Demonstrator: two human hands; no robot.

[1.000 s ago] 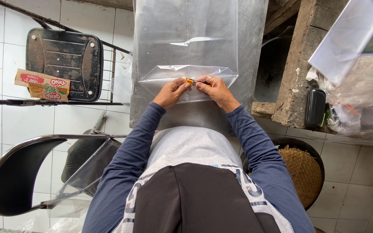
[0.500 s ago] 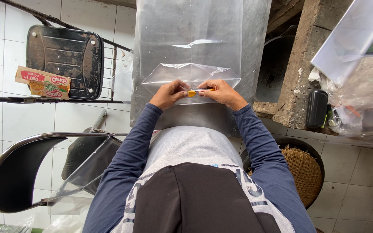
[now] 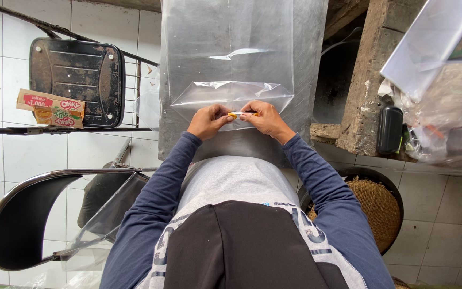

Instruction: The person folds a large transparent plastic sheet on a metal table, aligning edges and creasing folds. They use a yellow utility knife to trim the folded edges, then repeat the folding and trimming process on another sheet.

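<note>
At the near edge of the folded clear plastic bag on the grey metal counter, left hand and right hand pinch a small yellow-handled cutter, apparently mid-trim; next calls for a steady draw along that fold.

A small, thin yellow-orange object, too small for its kind to be told, is held level at the near edge of a clear, glossy plastic bag. The object is pinched at both ends, so only its middle is seen. The bag is laid flat on a grey metal tabletop, its near end folded back into a wrinkled band, with the smooth sheet stretched away beyond.
</note>
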